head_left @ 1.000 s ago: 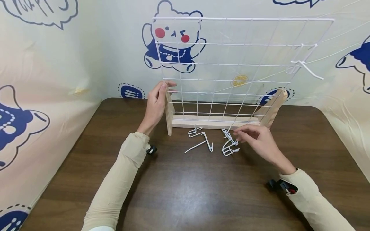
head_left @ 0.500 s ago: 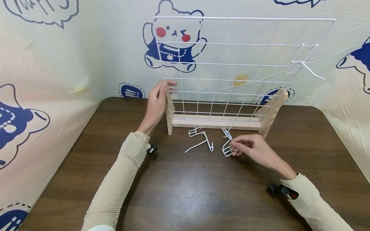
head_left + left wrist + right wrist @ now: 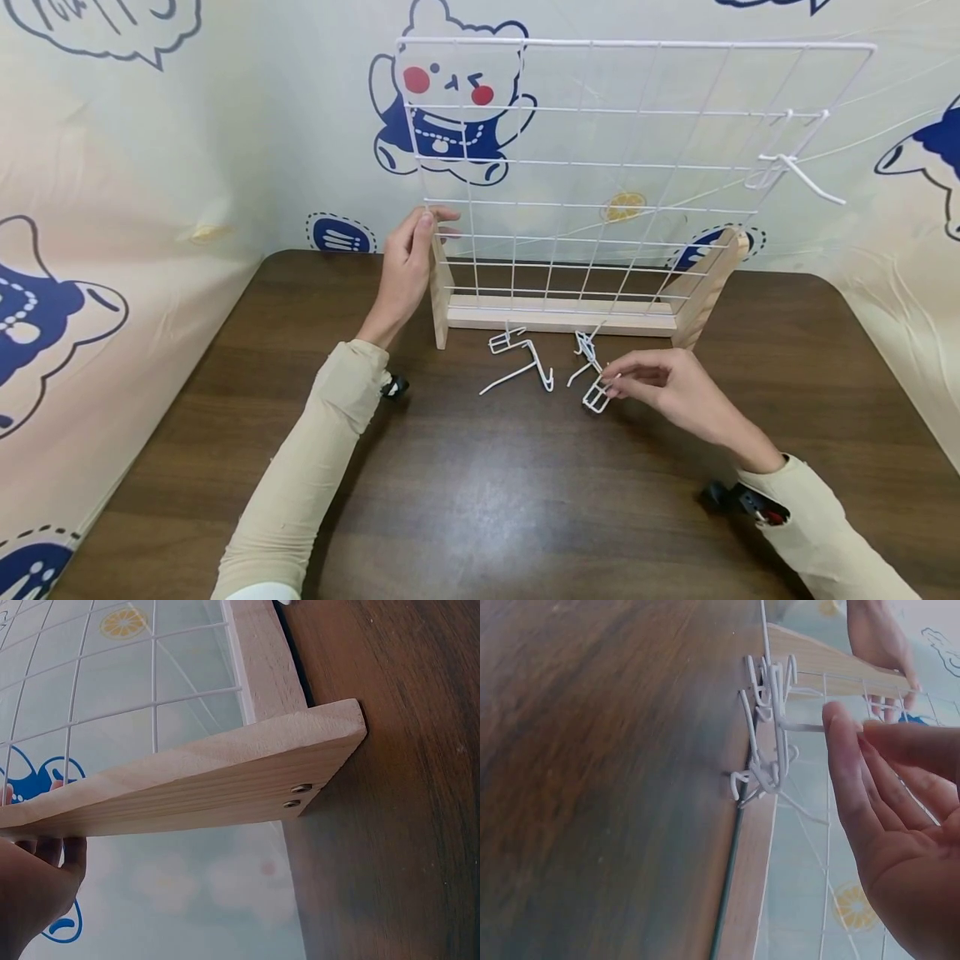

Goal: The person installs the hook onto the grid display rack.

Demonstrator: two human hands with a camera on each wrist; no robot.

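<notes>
A white wire grid (image 3: pixel 637 43) stands upright in a wooden base at the back of the table. My left hand (image 3: pixel 405 262) grips the top of its left wooden side board (image 3: pixel 441 308), with fingers on both sides of the board (image 3: pixel 187 784) in the left wrist view. My right hand (image 3: pixel 678 392) pinches a white wire hook (image 3: pixel 596 397) by its prong between thumb and fingertips, plain in the right wrist view. Just behind it lie more tangled white hooks (image 3: pixel 585 346). Other loose hooks (image 3: pixel 534 367) lie to the left, before the base.
One hook (image 3: pixel 813 183) hangs at the grid's upper right, its prong pointing forward. The right wooden side board (image 3: pixel 708 279) rises behind my right hand. A brown table (image 3: pixel 480 500) spreads in front, and a printed cloth (image 3: pixel 300 125) hangs behind.
My right hand has come down and forward onto the hook pile and taken hold of a hook, now turned and pulled slightly toward me. The left hand stays on the board.
</notes>
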